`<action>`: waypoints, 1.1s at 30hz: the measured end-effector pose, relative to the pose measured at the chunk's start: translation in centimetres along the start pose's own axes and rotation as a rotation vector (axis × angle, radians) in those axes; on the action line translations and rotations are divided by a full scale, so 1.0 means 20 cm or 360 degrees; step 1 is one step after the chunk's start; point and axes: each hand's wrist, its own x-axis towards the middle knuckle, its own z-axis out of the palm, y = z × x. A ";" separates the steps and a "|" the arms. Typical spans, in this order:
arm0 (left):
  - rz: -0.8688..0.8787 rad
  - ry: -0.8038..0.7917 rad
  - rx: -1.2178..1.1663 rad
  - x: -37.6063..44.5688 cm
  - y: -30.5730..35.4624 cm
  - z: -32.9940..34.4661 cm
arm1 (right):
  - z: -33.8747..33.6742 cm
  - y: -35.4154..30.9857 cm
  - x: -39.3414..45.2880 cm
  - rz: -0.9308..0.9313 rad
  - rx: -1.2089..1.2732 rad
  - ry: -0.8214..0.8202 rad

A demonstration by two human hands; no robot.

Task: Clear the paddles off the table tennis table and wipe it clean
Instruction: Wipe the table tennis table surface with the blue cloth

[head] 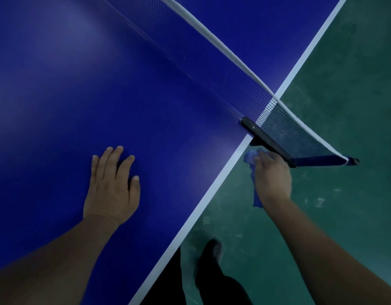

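Note:
The blue table tennis table (58, 95) fills the left and middle of the head view, edged by a white side line (203, 203). My left hand (112, 186) rests flat on the blue surface, fingers straight and spread. My right hand (272, 177) grips a crumpled blue cloth (250, 157) just off the table's side edge, right under the black net clamp (267, 139). Part of the cloth hangs down below the hand. No paddle shows in this view.
The net (212, 53) with its white top band runs diagonally from the top middle to the clamp and sticks out past the table edge. Green floor (344, 106) lies to the right. My dark shoe (212, 256) and trouser leg stand beside the table's edge.

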 end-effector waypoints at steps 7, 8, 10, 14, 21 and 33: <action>0.0015 0.0031 -0.0008 0.00 0.00 0.00 | 0.11 -0.24 0.18 -0.0567 0.0062 0.0073; 0.0018 0.0036 -0.0001 0.00 0.00 0.01 | 0.15 -0.20 0.20 -0.0572 -0.0078 -0.0035; 0.0019 0.0028 -0.0008 0.00 0.00 0.01 | 0.13 -0.06 0.14 -0.0416 -0.0213 -0.0098; 0.0018 0.0024 -0.0007 0.00 0.00 0.01 | -0.05 0.06 0.00 -0.0078 0.0148 0.0097; 0.0012 0.0042 -0.0022 0.00 0.00 0.01 | 0.14 -0.43 0.35 -0.0667 0.0378 0.0231; 0.0013 0.0063 -0.0046 0.00 -0.01 0.01 | 0.19 -0.29 0.22 -0.1232 0.0121 0.0049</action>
